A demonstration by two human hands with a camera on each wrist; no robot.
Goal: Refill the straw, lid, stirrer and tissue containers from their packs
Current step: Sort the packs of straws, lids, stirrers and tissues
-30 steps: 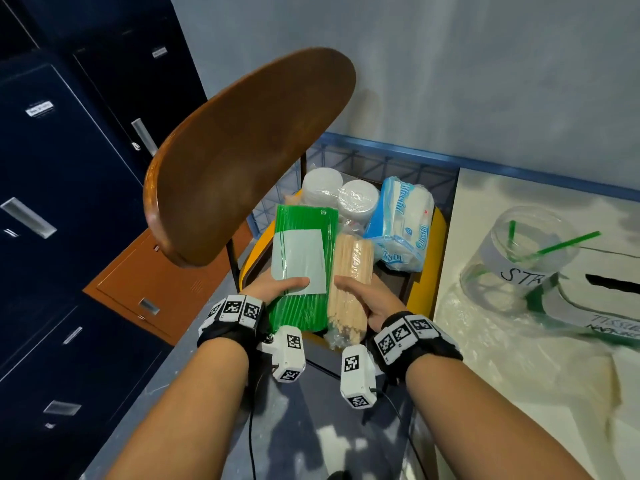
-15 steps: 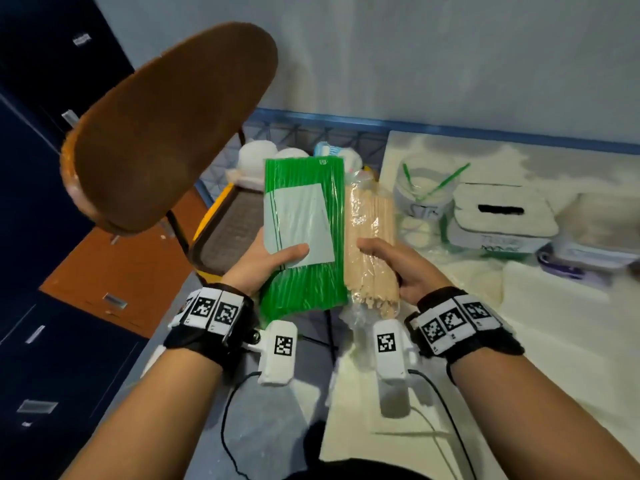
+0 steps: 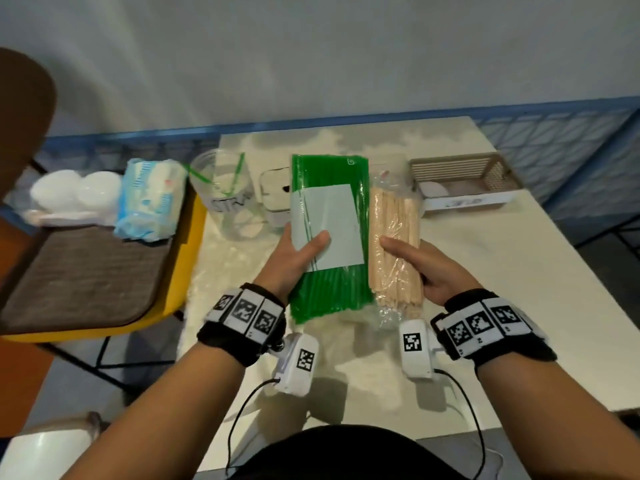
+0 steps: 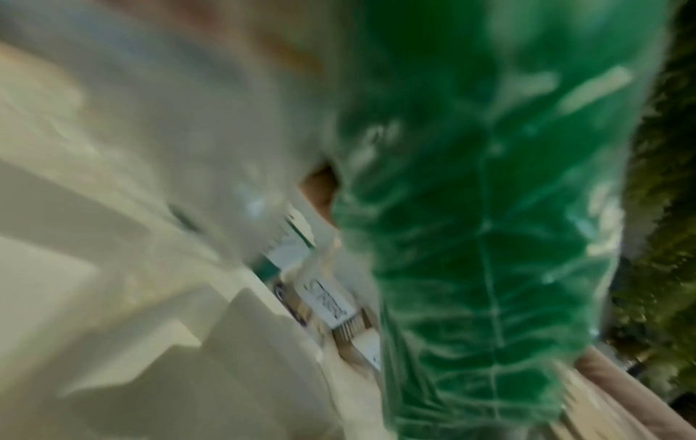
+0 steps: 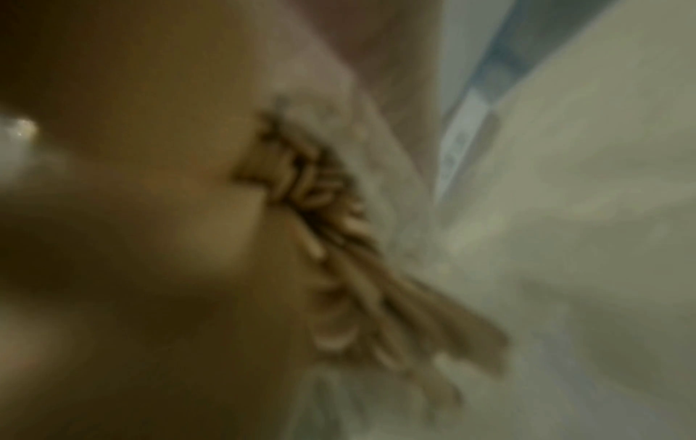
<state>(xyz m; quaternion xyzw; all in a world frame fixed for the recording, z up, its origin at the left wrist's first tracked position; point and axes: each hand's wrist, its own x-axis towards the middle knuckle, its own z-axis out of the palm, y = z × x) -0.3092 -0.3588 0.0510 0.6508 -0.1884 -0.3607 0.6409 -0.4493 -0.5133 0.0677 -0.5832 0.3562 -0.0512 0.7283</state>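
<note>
The left hand (image 3: 292,261) grips a flat green plastic pack of straws (image 3: 327,233), thumb across its white label. At its 3 o'clock, touching, the right hand (image 3: 427,268) grips a clear bag of wooden stirrers (image 3: 394,244).

A bright green straw pack (image 3: 329,237) carries a plain pale grey-white label. Beside it, the stirrer pack (image 3: 394,251) is clear plastic over light tan wood. The table (image 3: 519,271) is cream-white. At its left edge, a yellow chair (image 3: 180,271) holds a brown cushion, a blue-and-white tissue pack (image 3: 149,202) and white lids (image 3: 76,192). Both wristbands are black with black-and-white square codes.
</note>
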